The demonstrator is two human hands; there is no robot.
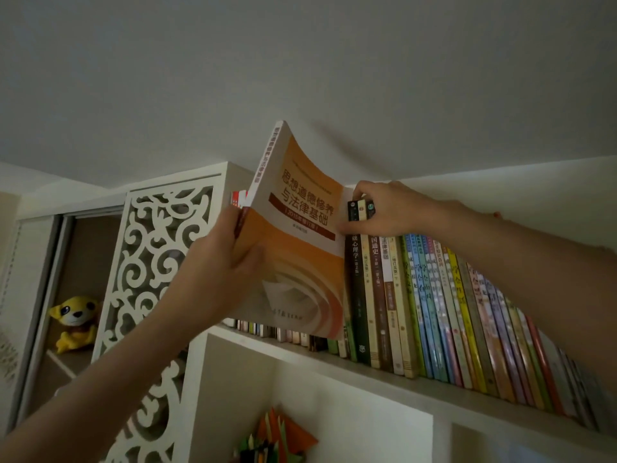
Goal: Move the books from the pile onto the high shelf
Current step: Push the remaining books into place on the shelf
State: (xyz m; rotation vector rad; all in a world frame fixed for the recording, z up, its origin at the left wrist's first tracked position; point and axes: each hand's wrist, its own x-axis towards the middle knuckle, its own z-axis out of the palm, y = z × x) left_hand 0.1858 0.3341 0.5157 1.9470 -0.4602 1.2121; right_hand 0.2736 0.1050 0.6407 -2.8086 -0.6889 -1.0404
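Here, with the left hand (pixel 230 259) gripping the orange book (pixel 300 242) by its spine edge, tilted at the shelf (pixel 334 357), and the right hand (pixel 377 208) curled over the row (pixel 434 295), keep that gap open and slide it in upright.

orange-white book (pixel 300 235) | tilted, cover bowed (softcover) | against shelved books (pixel 434 312) | high shelf (pixel 334 357)
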